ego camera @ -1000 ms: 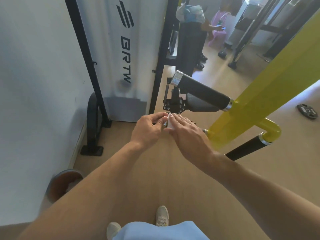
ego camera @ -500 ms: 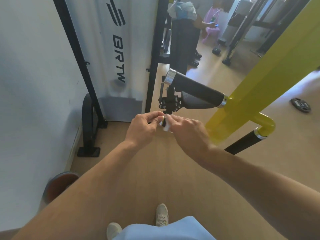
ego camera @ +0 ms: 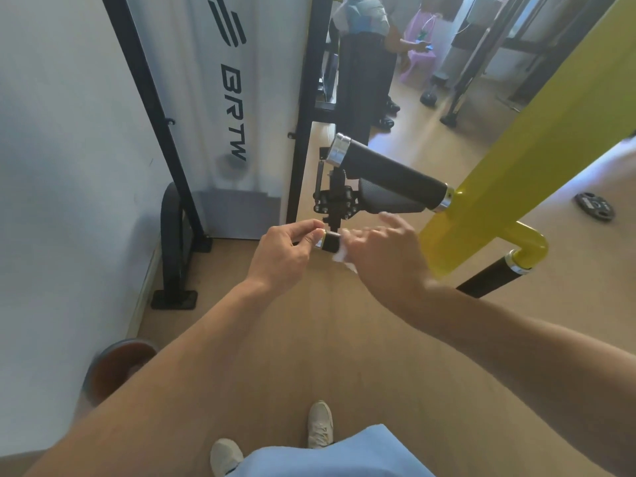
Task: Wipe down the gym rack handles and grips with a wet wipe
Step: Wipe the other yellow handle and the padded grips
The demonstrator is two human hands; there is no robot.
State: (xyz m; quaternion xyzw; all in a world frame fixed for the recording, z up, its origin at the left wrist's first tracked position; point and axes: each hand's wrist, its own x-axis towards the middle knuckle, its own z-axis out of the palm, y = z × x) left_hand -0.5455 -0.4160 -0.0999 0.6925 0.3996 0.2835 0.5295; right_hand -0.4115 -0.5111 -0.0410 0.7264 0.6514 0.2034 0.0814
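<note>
**Mid-wipe on the low grip, most of it hidden behind the right hand**

Looks like the wiping step is on the small lower grip (ego camera: 330, 241), the short black one sitting right between the two hands. The left hand (ego camera: 280, 254) has its thumb and fingertips pinched lightly at the chrome end of that grip, more steadying than gripping, rest of the hand loose. The right hand (ego camera: 385, 254) is on the other side with the wipe (ego camera: 340, 254) tucked under it; fingers look half spread and a bit motion-blurred, so I can't tell how firmly it's holding the wipe or whether it's fully wrapped around the grip.

Next move, my guess: slide or twist the wipe along the rest of that grip, then go up to the big grip (ego camera: 392, 173) just above and beyond the hands, which sticks out of the yellow frame (ego camera: 516, 160). There's another black grip (ego camera: 488, 278) off to the right of the right hand, lower down.

Hard to make out:
- only a white scrap of wipe shows below the right fingers
- how long the small grip is, since the right hand covers it
- what it's mounted to; the black bracket (ego camera: 335, 201) just past the hands may be part of it, can't say
- both forearms run out of frame
</note>
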